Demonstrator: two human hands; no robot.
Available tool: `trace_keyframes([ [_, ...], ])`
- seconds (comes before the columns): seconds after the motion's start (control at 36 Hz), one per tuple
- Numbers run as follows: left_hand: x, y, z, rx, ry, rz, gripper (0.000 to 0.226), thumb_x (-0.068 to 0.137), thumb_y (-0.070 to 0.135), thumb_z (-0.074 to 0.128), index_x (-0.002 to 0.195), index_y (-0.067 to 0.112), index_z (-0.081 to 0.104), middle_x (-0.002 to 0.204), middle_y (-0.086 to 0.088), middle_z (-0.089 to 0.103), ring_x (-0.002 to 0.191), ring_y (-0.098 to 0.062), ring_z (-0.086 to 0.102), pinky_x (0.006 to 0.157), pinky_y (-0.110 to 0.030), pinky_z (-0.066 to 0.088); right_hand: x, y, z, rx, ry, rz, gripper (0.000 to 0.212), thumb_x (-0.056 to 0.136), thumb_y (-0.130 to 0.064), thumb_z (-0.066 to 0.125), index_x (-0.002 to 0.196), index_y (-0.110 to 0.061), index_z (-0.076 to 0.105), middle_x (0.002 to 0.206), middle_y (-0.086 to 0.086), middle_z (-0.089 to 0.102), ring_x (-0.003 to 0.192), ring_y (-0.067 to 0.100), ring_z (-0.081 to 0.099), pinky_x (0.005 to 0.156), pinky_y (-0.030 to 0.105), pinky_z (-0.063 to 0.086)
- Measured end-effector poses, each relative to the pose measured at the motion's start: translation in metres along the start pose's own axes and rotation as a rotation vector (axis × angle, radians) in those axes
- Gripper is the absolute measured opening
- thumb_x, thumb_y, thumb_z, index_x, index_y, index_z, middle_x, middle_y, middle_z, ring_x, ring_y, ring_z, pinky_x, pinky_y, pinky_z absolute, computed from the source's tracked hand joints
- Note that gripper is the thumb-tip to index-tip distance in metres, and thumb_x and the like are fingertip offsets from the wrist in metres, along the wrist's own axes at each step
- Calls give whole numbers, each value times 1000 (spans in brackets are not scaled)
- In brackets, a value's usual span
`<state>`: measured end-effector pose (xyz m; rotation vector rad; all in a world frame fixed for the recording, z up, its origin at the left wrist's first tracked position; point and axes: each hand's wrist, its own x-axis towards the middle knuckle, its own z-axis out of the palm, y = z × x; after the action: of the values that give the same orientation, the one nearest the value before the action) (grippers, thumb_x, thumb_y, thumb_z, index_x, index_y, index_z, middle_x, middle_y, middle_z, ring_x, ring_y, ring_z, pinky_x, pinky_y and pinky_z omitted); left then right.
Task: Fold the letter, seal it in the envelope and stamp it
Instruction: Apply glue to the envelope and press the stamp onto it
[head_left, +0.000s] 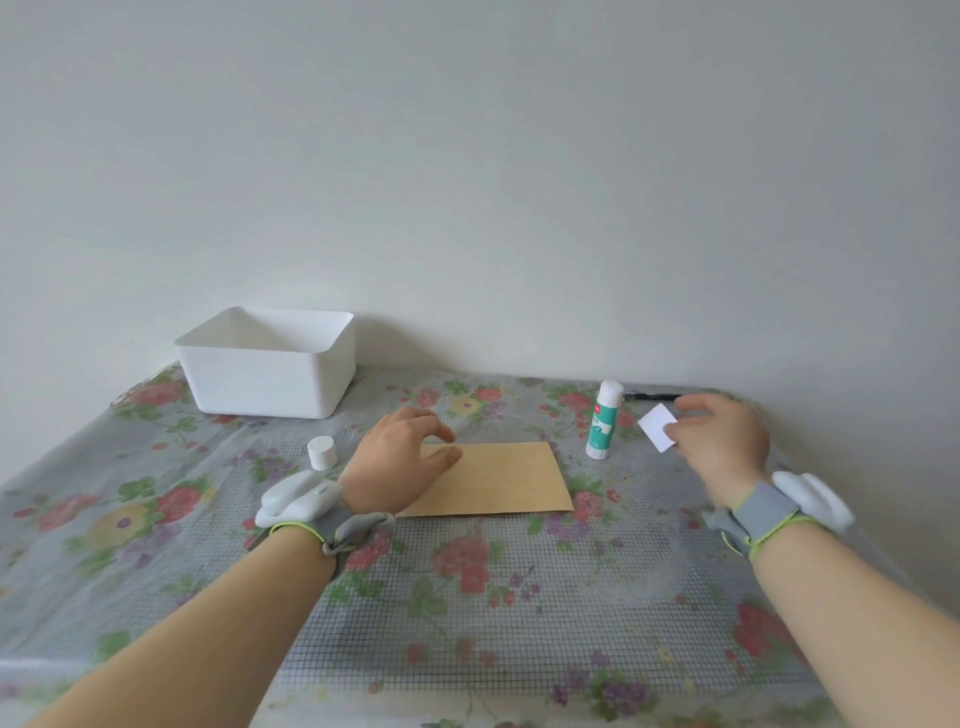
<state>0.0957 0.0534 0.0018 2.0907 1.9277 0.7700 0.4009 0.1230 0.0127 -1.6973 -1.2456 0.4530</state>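
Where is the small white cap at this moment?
In the head view the white cap stands left of centre, just left of the left hand and in front of the white box.

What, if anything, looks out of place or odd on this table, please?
Only the glue stick: it stands right of the envelope, apparently uncapped, while a small white cap sits apart beyond the left hand. The right hand pinches a white slip. The envelope lies flat; nothing looks spilled or torn.
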Motion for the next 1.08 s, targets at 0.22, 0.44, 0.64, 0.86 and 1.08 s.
trace_keyframes([
  [0.22,-4,20,2,-33,-1,38,30,91,43,53,112,25,64,133,4,50,125,-16,45,102,-32,35,-12,-10,-19,305,-189,162,20,71,-2,77,89,-7,69,66,4,62,55,15,52,42,19,48],
  [0.44,-10,46,6,-323,-105,-4,31,92,43,53,105,19,66,96,5,70,80,-11,64,74,-27,52,-63,-46,-10,347,-671,213,16,80,9,66,85,-6,66,67,7,68,52,12,61,47,17,52],
  [0.64,-10,51,5,-589,-165,-133,16,91,23,60,79,14,64,68,4,66,51,-2,56,53,-13,47,-87,-59,6,322,-806,117,20,81,10,64,96,-2,67,78,12,69,62,14,66,59,18,57],
  [0.86,-2,38,4,-423,-170,-173,20,91,23,58,73,15,62,65,5,64,55,-6,55,54,-17,46,-69,-38,9,372,-466,163,17,79,4,68,96,2,66,71,12,65,57,17,59,47,18,52],
  [1.08,5,31,5,-151,-140,-143,20,90,28,58,91,11,70,84,-2,69,65,-10,54,54,-17,41,-32,-11,18,243,-226,149,31,71,-3,75,100,-9,67,75,5,63,64,20,59,69,38,55],
])
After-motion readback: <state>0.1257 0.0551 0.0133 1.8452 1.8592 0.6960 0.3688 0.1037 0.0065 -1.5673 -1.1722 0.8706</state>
